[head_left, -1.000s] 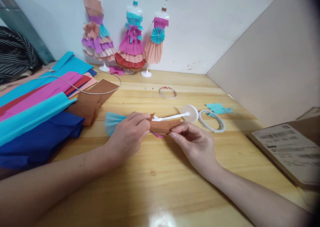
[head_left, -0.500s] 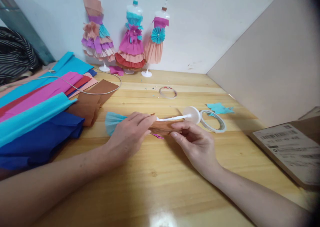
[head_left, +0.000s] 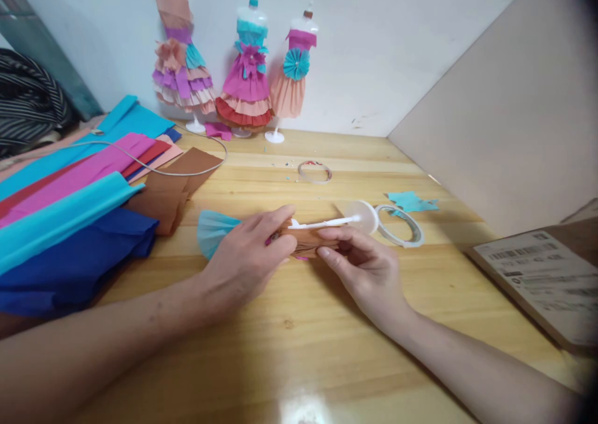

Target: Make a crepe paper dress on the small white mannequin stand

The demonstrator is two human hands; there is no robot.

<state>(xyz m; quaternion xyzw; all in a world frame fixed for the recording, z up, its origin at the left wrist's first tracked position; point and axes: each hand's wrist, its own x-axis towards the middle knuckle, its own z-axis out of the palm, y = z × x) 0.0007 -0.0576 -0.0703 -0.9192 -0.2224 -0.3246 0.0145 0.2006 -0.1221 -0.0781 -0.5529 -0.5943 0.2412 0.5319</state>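
Observation:
A small dress-form mannequin lies sideways over the table, its white stand (head_left: 327, 222) and round base (head_left: 367, 217) pointing right. Brown crepe paper (head_left: 308, 242) hangs in folds along the stand. My left hand (head_left: 255, 256) is closed around the mannequin's middle, covering most of its body. Left of that hand a pleated light-blue paper fan (head_left: 215, 231) sticks out. Between thumb and fingers, my right hand (head_left: 362, 262) pinches the brown crepe paper's right end. A bit of magenta paper shows beneath the brown folds.
Crepe paper sheets (head_left: 70, 249) and a grey cord (head_left: 182, 174) cover the left side. Three dressed mannequins (head_left: 245, 94) stand by the wall. A tape roll (head_left: 402, 226), a thinner ring (head_left: 314, 172), a turquoise scrap (head_left: 413, 201) and a cardboard box (head_left: 542, 287) are also there.
My left thumb and forefinger have spread apart, showing more of the stand's upper end and the brown paper. The base has shifted slightly right; my right hand keeps its pinch.

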